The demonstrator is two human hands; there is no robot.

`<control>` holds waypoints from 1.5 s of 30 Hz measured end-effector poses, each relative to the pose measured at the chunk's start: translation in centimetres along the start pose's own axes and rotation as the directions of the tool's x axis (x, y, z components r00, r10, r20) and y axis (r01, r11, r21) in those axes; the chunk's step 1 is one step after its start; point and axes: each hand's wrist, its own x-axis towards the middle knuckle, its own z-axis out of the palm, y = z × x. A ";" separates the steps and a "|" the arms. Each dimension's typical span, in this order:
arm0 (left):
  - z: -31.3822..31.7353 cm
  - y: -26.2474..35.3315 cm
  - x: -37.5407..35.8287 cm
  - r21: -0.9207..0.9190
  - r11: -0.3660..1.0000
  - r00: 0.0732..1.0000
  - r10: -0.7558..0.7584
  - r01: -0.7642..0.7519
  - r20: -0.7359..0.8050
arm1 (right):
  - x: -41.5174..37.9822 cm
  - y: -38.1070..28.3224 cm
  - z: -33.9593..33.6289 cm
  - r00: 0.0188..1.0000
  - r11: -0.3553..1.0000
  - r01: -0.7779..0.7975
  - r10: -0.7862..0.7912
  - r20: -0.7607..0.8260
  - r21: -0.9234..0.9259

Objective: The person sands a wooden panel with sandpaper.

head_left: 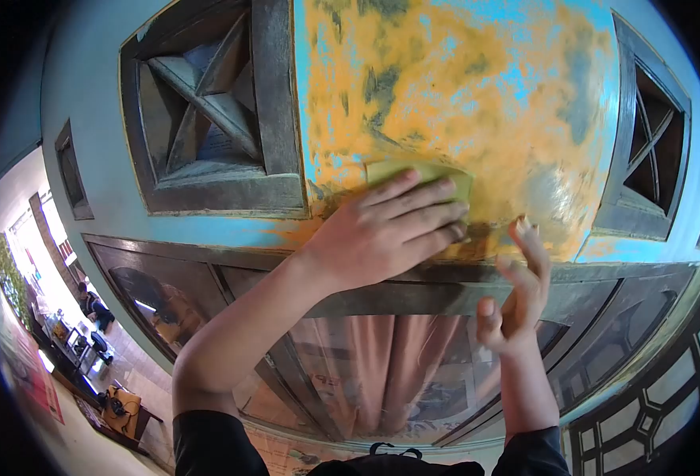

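My left hand lies with its fingers stretched over a yellow-green sheet of sandpaper, pressing it against the wall panel. The sheet's upper edge shows above the fingertips; the rest is hidden under the hand. Patchy orange, light blue and grey areas cover the panel. To the right, my right hand is raised in front of the wooden ledge below the panel. Its fingers are apart and loosely bent, with nothing in them.
Dark wooden vents with crossed slats flank the panel, one on the left and one on the right. Below are glass panes with a pink curtain behind them. At far left, a person is on the floor near a bright opening.
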 end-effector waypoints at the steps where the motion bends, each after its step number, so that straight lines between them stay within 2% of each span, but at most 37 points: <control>1: 0.2 0.1 0.4 -0.027 0.999 0.998 0.035 -0.036 -0.050 | 1.1 0.4 -0.1 1.000 1.000 0.018 -0.017 -0.010 0.010; 2: 0.4 0.1 0.7 -0.051 0.996 0.992 0.070 -0.075 -0.100 | 2.1 0.6 -0.1 0.999 0.999 0.035 -0.034 -0.022 0.021; 5: 0.4 0.1 0.4 -0.086 0.993 0.978 0.057 -0.076 -0.201 | 4.5 0.1 0.1 0.981 0.982 0.169 -0.176 0.087 0.080; 6: 0.4 0.1 0.3 -0.060 0.996 0.977 0.047 -0.061 -0.210 | 5.1 0.0 0.5 0.960 0.965 0.234 -0.249 0.130 0.120; 9: 0.4 0.0 0.0 -0.003 0.999 0.981 -0.043 0.043 -0.192 | 6.4 1.6 2.5 0.927 0.960 0.268 -0.281 0.248 0.083; 10: -0.6 -0.8 -0.5 0.037 0.999 0.988 0.028 -0.022 -0.154 | 6.3 1.8 2.6 0.932 0.976 0.212 -0.214 0.294 0.038; 13: -1.9 -2.2 -1.1 0.088 0.968 0.967 -0.224 0.235 -0.120 | 9.7 1.7 1.2 0.867 0.891 0.351 -0.193 0.460 -0.287; 14: -2.3 -2.4 -1.2 0.060 0.945 0.947 -0.319 0.321 -0.044 | 11.0 2.3 0.8 0.898 0.890 0.315 -0.166 0.408 -0.329; 17: -2.5 -3.8 0.3 0.177 0.890 0.907 -0.411 0.420 -0.085 | 14.6 5.0 -0.4 0.965 0.839 0.246 -0.165 0.204 -0.485; 18: -2.6 -4.1 0.8 0.210 0.869 0.894 -0.442 0.448 -0.075 | 14.8 5.1 -0.2 0.975 0.872 0.204 -0.140 0.172 -0.446; 21: -1.7 -4.1 1.2 0.206 0.846 0.871 -0.471 0.491 -0.144 | 13.5 4.0 0.5 0.964 0.817 0.230 -0.119 0.236 -0.529; 25: -1.4 -3.7 0.9 0.232 0.827 0.859 -0.494 0.512 -0.135 | 12.4 4.3 -0.3 0.954 0.848 0.229 -0.097 0.284 -0.478; 30: -1.3 -3.7 0.9 0.226 0.826 0.856 -0.497 0.516 -0.141 | 12.0 3.5 0.8 0.959 0.825 0.221 -0.086 0.272 -0.520; 33: -1.4 -3.8 0.8 0.256 0.822 0.861 -0.494 0.509 -0.125 | 8.7 1.3 2.2 0.829 0.826 0.379 -0.102 0.551 -0.416; 36: -1.6 -3.6 0.8 0.267 0.822 0.862 -0.496 0.504 -0.099 | 8.5 2.1 0.9 0.721 0.781 0.513 -0.166 0.673 -0.357; 39: -1.5 -3.7 0.8 0.274 0.821 0.864 -0.493 0.501 -0.104 | 12.0 3.1 -0.3 0.853 0.715 0.406 -0.074 0.516 -0.569; 40: -1.5 -3.7 0.7 0.274 0.820 0.863 -0.492 0.503 -0.110 | 11.9 3.8 -0.1 0.885 0.739 0.374 -0.104 0.454 -0.560; 43: -1.5 -3.7 0.7 0.273 0.819 0.862 -0.496 0.504 -0.102 | 8.9 1.9 1.1 0.780 0.739 0.476 -0.105 0.617 -0.476; 44: -1.5 -3.7 0.7 0.269 0.821 0.863 -0.494 0.503 -0.105 | 7.2 1.8 1.4 0.743 0.754 0.515 -0.155 0.651 -0.408; 45: -1.5 -3.7 0.7 0.267 0.823 0.864 -0.491 0.501 -0.107 | 7.4 2.0 1.1 0.744 0.745 0.516 -0.145 0.652 -0.423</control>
